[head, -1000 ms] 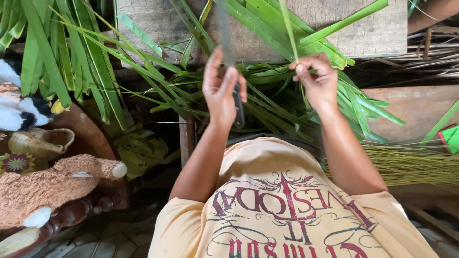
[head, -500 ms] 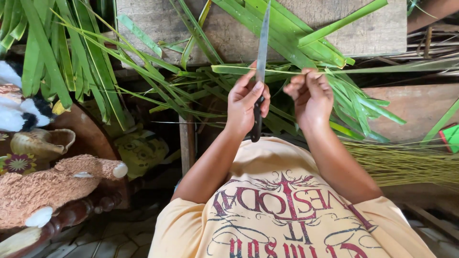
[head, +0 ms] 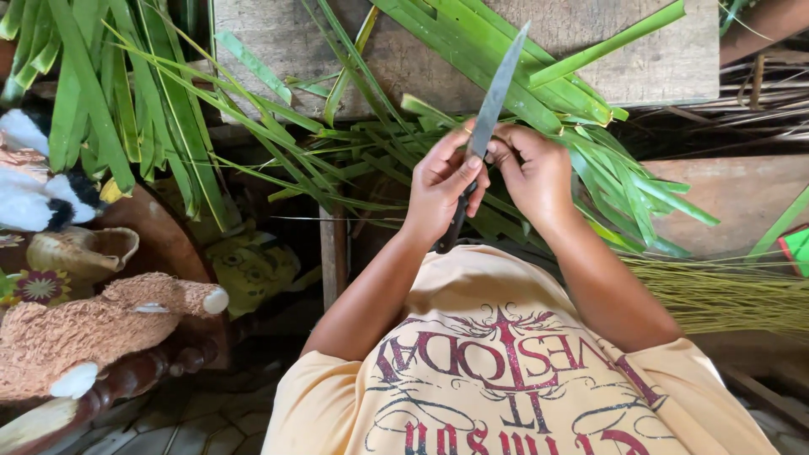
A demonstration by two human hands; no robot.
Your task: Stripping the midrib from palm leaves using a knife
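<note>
The left hand (head: 440, 181) is clenched on a knife (head: 487, 126), blade pointing toward 1 o'clock. The right hand (head: 531, 173) pinches a palm leaflet (head: 438, 114) beside the blade, over the wooden table (head: 657, 59). Keep the edge shallow and the fingers clear of it.

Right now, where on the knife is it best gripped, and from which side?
Grip the knife by its dark handle, the lower end nearest the person's body, coming from below. The long blade points up and away over the green leaves. The left hand already wraps the handle; the right hand sits close beside the blade's base, so that side is crowded.
</note>
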